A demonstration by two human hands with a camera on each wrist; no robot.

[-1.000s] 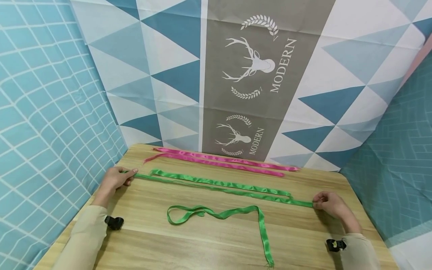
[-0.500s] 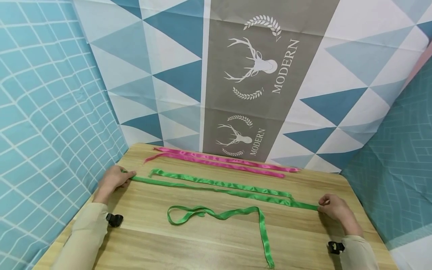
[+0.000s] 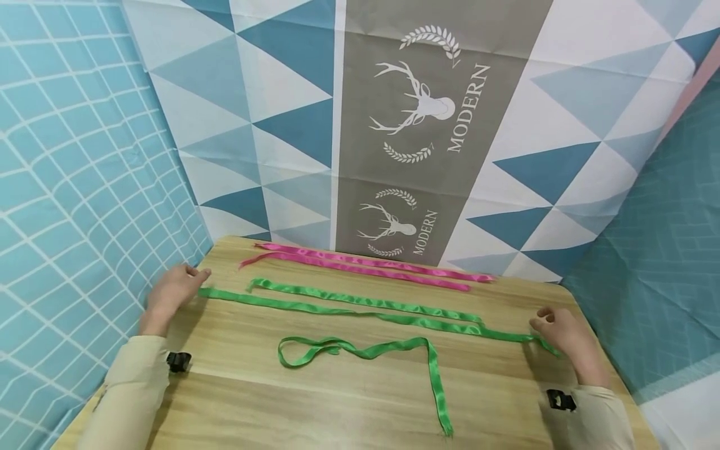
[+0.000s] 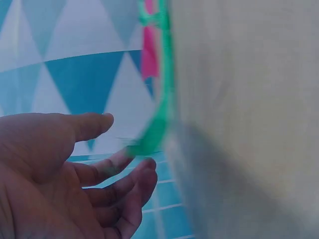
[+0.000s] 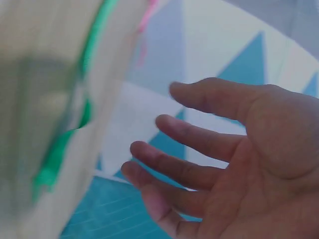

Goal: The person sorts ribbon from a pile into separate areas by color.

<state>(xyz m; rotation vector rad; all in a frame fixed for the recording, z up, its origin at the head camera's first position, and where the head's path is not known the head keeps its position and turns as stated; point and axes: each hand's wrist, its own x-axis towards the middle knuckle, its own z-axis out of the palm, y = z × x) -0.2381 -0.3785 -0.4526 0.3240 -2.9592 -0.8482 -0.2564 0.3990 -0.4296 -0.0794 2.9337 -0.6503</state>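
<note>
A long green satin ribbon point(image 3: 287, 305) lies stretched across the wooden table. At its left end is my left hand point(image 3: 171, 292), thumb and fingers spread apart; in the left wrist view the ribbon's end point(image 4: 154, 132) is blurred beside the fingertips, and touching or apart cannot be told. Beyond the ribbon's right end my right hand point(image 3: 565, 334) hovers, its fingers point(image 5: 184, 169) loosely bent and holding nothing. In the right wrist view that twisted end point(image 5: 55, 159) lies on the table, apart from the hand. A shorter green ribbon point(image 3: 365, 302) runs just behind, overlapping near the right.
Two pink ribbons, a rear one point(image 3: 332, 257) and a front one point(image 3: 337, 267), lie near the table's back edge. Closer to me, another green ribbon point(image 3: 437, 387) lies in a loose loop and bend. Patterned cloth point(image 3: 304, 144) walls off the table's back and sides.
Both hands have let go of the long green ribbon's ends. My left hand has drawn away to the left and a little up; the right end of the ribbon now lies on the table.
</note>
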